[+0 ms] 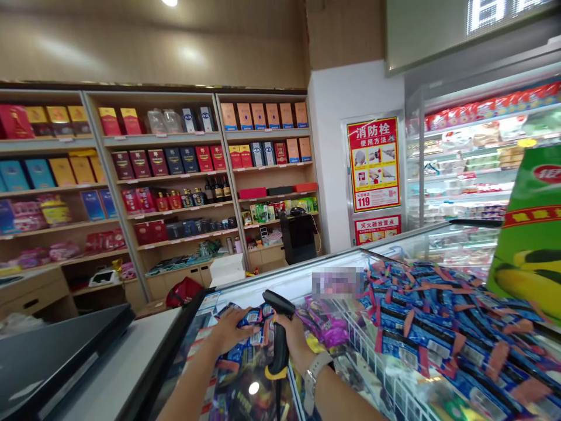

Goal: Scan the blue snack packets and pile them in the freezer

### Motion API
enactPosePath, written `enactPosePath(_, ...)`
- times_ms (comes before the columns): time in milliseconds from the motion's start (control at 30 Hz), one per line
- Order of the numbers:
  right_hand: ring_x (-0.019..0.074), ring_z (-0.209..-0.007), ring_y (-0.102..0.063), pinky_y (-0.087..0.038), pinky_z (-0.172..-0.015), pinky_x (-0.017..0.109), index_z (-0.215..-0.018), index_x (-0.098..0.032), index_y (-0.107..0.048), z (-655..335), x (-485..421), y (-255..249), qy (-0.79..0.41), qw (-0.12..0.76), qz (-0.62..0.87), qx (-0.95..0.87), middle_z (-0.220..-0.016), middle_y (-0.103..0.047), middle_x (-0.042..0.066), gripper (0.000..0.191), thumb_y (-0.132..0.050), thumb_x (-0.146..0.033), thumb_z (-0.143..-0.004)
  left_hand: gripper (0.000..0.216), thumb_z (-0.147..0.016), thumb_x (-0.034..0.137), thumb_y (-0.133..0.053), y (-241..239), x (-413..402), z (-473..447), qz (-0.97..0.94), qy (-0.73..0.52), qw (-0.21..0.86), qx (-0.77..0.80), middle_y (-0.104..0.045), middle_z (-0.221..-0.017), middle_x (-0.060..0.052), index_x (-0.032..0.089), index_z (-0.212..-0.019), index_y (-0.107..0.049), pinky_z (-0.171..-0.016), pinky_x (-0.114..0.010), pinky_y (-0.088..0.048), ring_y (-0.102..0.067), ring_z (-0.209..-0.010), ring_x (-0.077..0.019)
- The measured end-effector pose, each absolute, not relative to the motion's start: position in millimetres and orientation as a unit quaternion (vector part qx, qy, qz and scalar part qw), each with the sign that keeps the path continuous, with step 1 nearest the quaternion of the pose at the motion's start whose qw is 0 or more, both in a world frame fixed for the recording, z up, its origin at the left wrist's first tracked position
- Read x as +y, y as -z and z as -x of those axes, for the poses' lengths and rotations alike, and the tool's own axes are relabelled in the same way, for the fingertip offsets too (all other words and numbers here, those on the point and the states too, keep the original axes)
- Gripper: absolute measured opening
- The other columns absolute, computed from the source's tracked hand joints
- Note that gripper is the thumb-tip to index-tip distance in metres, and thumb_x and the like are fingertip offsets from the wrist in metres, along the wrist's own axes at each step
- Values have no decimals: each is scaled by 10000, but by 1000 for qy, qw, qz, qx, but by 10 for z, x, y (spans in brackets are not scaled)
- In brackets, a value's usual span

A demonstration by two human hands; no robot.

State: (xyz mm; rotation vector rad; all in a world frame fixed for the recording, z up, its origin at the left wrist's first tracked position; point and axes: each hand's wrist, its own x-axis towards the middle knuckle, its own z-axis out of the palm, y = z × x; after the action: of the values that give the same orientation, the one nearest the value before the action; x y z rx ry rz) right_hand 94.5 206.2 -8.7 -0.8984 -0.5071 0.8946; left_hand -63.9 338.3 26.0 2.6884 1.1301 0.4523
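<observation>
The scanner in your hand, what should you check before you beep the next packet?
1. Scanner held firmly in the right hand: ok.
2. Blue packets steadied under the left hand: ok.
3. Scanner head aimed at a barcode: cannot tell, no barcode shows.
4. Freezer lid out of the way over the packets: cannot tell.
5. Wire divider keeping the other blue packets separate: ok.
</observation>
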Motion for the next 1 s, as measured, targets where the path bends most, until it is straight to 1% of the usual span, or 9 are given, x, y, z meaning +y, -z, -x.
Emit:
enactPosePath(200,159,-547,-556,-455,-564,283,-676,-148,-657,-905,1872,-59,-424,745,436,-272,-540,-592,-4,222,-693,-355,-605,668,-786,581,-613,-251,2604,647,-915,-127,56,378,-595,-1382,-108,242,-1360,-584,-1163,-487,-284,-413,-1378,-354)
enactPosePath(367,144,-509,-500,-429,-527,274,-643,-162,-641,-692,1481,-161,-466,676,484,-303,-478,-503,-35,140,-689,-289,-608,637,-853,516,-556,-220,2156,897,-920,-116,41,372,-556,-1422,-121,211,-1411,-523,-1158,-493,-303,-393,-1396,-337)
enactPosePath(433,142,-514,-499,-428,-529,273,-701,-162,-652,-588,1290,-183,-494,650,485,-314,-500,-507,-39,154,-694,-275,-606,568,-879,473,-528,-237,2048,1007,-914,-112,35,388,-549,-1430,-120,222,-1389,-539,-1156,-543,-281,-382,-1405,-332)
enactPosePath(533,140,-533,-509,-433,-549,276,-743,-159,-664,-484,995,-228,-517,632,479,-322,-539,-527,-34,191,-701,-280,-601,453,-880,380,-536,-322,1895,1108,-884,-118,18,453,-541,-1436,-124,239,-1307,-589,-1125,-678,-201,-356,-1416,-362)
enactPosePath(600,144,-545,-527,-448,-571,288,-774,-159,-674,-479,809,-270,-539,637,449,-320,-576,-558,-26,231,-710,-306,-599,434,-860,336,-566,-399,1784,1101,-868,-149,16,473,-532,-1440,-137,229,-1281,-591,-1116,-706,-159,-364,-1409,-368)
enactPosePath(667,155,-552,-548,-461,-587,304,-833,-162,-682,-534,643,-308,-563,652,405,-307,-599,-588,-18,304,-727,-346,-596,436,-834,308,-601,-455,1667,1021,-867,-206,32,453,-548,-1422,-135,226,-1262,-587,-1137,-652,-191,-411,-1380,-340)
enactPosePath(800,166,-561,-568,-458,-580,295,-910,-159,-691,-789,383,-309,-612,677,322,-252,-575,-590,-18,414,-767,-381,-569,401,-759,263,-659,-385,1434,668,-857,-350,116,361,-600,-1328,-113,222,-1156,-624,-1107,-486,-366,-518,-1283,-288)
enactPosePath(900,182,-662,-626,-475,-631,277,-891,-163,-698,-1024,237,-223,-625,705,272,-195,-635,-638,6,408,-788,-372,-553,409,-660,272,-746,-167,1280,330,-797,-449,191,355,-643,-1211,-114,205,-1050,-641,-1084,-500,-397,-562,-1220,-310)
enactPosePath(1000,201,-765,-664,-497,-690,275,-877,-167,-703,-1213,124,-111,-617,728,261,-146,-748,-700,40,389,-801,-345,-545,497,-599,307,-809,78,1148,48,-675,-538,323,389,-670,-1113,-97,200,-1047,-621,-1004,-469,-483,-603,-1169,-304)
